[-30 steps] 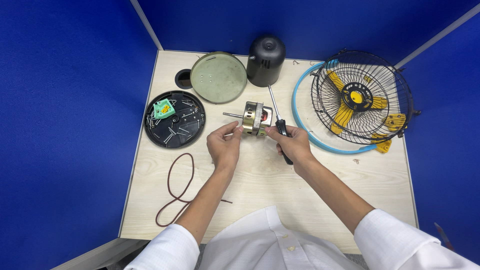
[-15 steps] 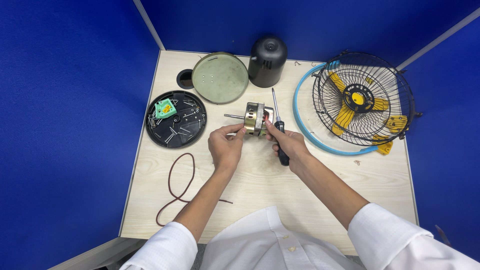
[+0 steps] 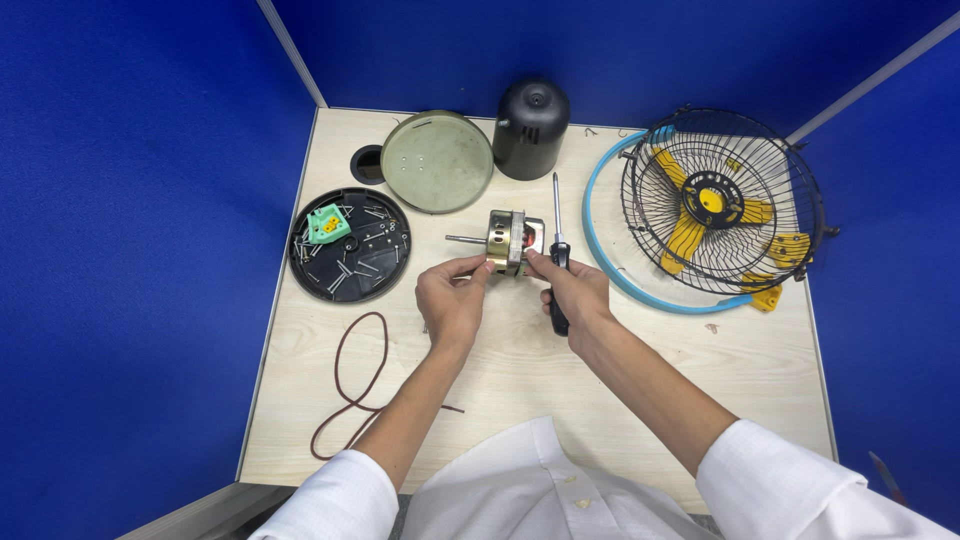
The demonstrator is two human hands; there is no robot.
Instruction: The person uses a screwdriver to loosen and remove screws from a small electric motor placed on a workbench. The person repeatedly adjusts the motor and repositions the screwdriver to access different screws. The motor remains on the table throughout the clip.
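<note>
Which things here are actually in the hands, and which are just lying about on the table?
In hand:
- motor, held by the left hand and right hand
- screwdriver, under the right hand

Lying about:
- black tray with screws and a green part
- round lid
- black cover
- fan cage with yellow blades
- blue ring
- brown cord

Both my forearms reach forward from white sleeves and converge at the fan motor (image 3: 513, 241), my one landmark. My left hand (image 3: 452, 300) sits just below and left of the motor, knuckles up, thumb and forefinger pinched on its near left edge. My right hand (image 3: 572, 292) sits just below and right of it, fingertips on its right side, the rest of the grip curled closed around a screwdriver (image 3: 558, 250).
</note>
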